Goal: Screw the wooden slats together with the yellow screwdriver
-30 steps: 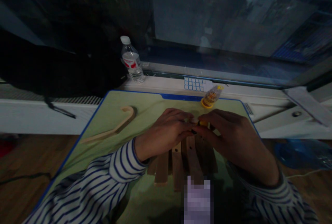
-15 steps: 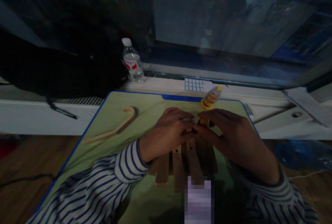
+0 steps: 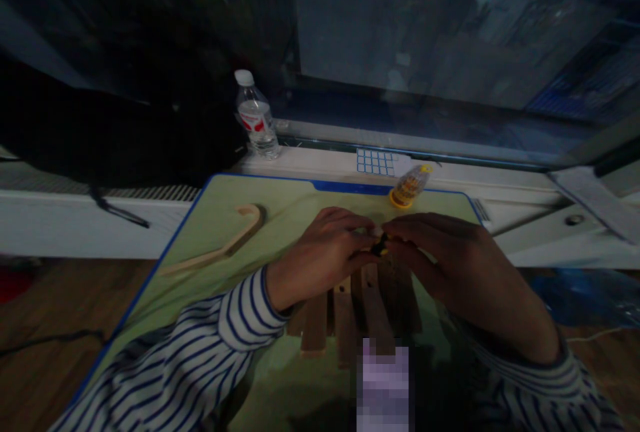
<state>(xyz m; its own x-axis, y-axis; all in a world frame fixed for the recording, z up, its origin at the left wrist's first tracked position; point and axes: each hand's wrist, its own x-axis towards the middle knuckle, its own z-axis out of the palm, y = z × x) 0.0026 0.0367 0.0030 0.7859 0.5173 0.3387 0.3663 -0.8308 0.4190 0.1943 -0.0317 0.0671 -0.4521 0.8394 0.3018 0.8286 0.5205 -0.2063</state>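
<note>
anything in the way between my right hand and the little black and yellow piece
Nothing visible: the right hand has its fingertips right at the small black-and-yellow piece. The left hand is at its other side; the wooden slats extend nearer the camera, not between.

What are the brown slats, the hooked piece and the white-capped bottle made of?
Slats: probably smooth wood, given the brown tone and small drilled-looking holes; grain is unclear. Hooked piece: likely matte wood, given its tan colour. Bottle: apparently glossy clear plastic; liquid shows through.
</note>
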